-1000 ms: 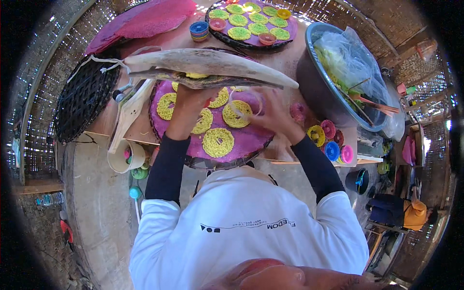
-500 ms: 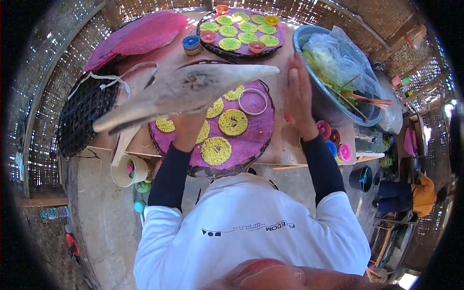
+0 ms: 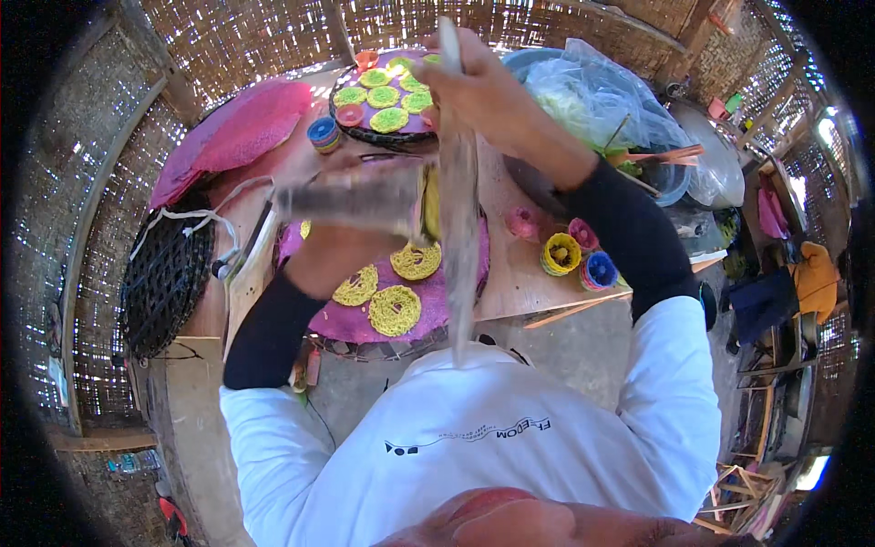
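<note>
My right hand [image 3: 478,91] is closed round the upper part of a long pale wooden bar [image 3: 460,228] that crosses the middle of the view. Beside the bar, a motion-blurred greyish wooden body [image 3: 351,199] with yellow-green stuff [image 3: 430,205] at its right end belongs to the same wooden press. My left hand [image 3: 335,251] supports this body from underneath; its fingers are mostly hidden. Below lies a round tray lined with purple sheet [image 3: 339,321], bearing several yellow lacy rounds of strands [image 3: 395,311]. The bar hides part of this tray.
Behind stands a second tray of yellow-green rounds [image 3: 383,96], near a stack of blue cups [image 3: 323,134]. Pink sheets [image 3: 232,128] lie far left, above a black lattice tray [image 3: 164,283]. At right are yellow [image 3: 560,253] and blue cups [image 3: 599,271] and a basin [image 3: 673,190] with plastic.
The wooden press has turned, its long bar swinging from crosswise to upright in the view. My right hand has gone from open beside the basin to gripping the bar. The head view has shifted.
</note>
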Demonstrator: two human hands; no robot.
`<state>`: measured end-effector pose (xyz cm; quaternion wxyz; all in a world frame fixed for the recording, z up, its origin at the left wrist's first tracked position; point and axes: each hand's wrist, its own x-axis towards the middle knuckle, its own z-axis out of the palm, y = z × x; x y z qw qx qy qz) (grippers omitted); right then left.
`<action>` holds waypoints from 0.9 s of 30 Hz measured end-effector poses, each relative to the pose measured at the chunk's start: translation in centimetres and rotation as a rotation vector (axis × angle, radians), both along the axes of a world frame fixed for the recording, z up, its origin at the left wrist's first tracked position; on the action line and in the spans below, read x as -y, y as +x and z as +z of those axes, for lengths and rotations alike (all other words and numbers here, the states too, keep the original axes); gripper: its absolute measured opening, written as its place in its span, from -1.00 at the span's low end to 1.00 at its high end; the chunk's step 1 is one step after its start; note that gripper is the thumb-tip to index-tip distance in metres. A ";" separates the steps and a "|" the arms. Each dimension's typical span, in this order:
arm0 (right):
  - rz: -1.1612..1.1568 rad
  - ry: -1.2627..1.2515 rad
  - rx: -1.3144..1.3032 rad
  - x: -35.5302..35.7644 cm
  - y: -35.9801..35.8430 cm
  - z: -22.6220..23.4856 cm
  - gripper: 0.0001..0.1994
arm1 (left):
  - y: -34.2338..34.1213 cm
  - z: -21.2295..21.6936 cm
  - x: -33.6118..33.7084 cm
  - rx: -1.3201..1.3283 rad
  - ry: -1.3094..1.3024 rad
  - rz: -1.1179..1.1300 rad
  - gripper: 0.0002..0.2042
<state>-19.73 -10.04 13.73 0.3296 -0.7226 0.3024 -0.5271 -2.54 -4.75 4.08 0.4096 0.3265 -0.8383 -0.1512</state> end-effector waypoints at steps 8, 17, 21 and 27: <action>-0.170 -0.147 -0.003 -8.1 -5.0 2.4 -0.79 | 2.5 4.3 -4.1 0.439 0.276 -0.001 -0.57; -0.093 -0.217 1.071 2.1 -5.2 -4.9 -0.72 | 3.1 -2.9 -1.6 -0.893 0.865 -0.883 -0.55; 0.304 0.590 1.253 0.9 0.4 -8.6 -0.77 | 3.7 2.8 0.1 -1.116 -0.019 -0.469 -0.53; -0.122 -0.132 -0.562 4.6 -3.6 -19.4 -0.76 | 7.2 2.7 -2.3 -1.121 -0.437 0.070 -0.50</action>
